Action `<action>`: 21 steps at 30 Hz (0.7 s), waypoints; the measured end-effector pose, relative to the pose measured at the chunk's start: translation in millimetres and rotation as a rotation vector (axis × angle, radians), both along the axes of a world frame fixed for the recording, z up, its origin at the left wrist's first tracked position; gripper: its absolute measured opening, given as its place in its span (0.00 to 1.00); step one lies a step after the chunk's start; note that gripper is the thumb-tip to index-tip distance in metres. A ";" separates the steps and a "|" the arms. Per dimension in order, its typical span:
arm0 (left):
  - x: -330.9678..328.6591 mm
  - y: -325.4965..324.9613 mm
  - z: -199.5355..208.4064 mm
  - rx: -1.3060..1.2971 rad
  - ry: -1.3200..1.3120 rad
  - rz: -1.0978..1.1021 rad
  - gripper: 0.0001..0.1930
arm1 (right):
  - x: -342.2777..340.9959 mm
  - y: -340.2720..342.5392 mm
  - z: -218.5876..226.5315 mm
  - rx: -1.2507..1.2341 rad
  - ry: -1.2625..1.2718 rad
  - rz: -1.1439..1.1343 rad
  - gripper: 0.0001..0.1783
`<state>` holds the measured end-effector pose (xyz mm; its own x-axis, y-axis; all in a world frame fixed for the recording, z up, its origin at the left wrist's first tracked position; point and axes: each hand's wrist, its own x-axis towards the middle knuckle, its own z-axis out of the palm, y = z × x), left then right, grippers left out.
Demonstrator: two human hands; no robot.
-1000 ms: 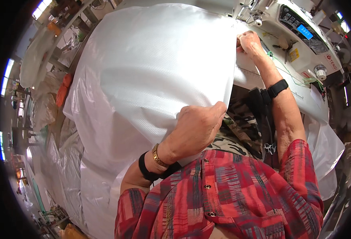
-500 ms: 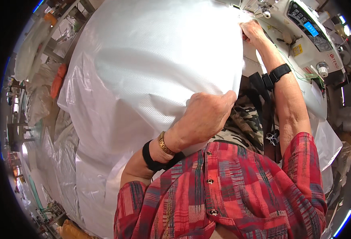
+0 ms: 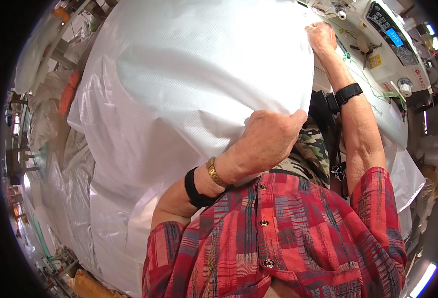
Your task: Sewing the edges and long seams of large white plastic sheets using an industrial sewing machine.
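A large white woven plastic sheet [image 3: 179, 84] spreads over the left and middle of the view and drapes down beside my lap. Its near right edge is pinched in my left hand [image 3: 273, 136], and folds run away from that grip. Farther off, my right hand [image 3: 322, 37] has its fingers closed on the same sheet's right edge, close to the sewing machine [image 3: 400, 64]. Bright glare washes out the sheet near those fingertips. The needle area is not clearly visible.
On the machine are a control panel with a blue display [image 3: 394, 37] and a round tension knob [image 3: 404, 87]. Green thread [image 3: 348, 56] lies loose beside it. Crumpled clear plastic [image 3: 55, 184] and an orange bundle [image 3: 69, 92] are at the left.
Both hands have shifted slightly right, carrying the sheet's edge with them. The sheet now covers more of the machine bed, and my right hand's fingers sit over its edge.
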<state>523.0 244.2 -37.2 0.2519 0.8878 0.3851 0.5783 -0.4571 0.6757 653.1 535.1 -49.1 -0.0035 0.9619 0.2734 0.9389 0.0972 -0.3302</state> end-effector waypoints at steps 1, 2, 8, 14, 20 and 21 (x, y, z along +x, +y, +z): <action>0.0 0.1 0.0 -0.015 0.001 -0.006 0.05 | -1.5 -2.0 -0.8 -0.002 -0.002 0.003 0.17; -0.2 0.0 -0.3 -0.029 0.002 -0.012 0.05 | -2.5 -4.7 -2.2 0.031 -0.026 0.006 0.16; -0.1 1.7 -8.9 -0.038 -0.009 -0.017 0.05 | -8.3 -13.6 3.2 0.165 -0.336 0.174 0.14; 2.1 4.1 -8.2 -0.062 0.007 -0.041 0.05 | -10.0 -15.7 11.6 0.241 -0.541 0.378 0.12; 3.3 4.4 -11.6 -0.076 -0.025 -0.062 0.05 | 6.4 -27.1 11.0 0.144 -0.336 0.404 0.20; 4.2 5.2 -11.5 -0.072 -0.043 -0.072 0.05 | 6.9 -32.1 17.2 0.156 -0.341 0.401 0.20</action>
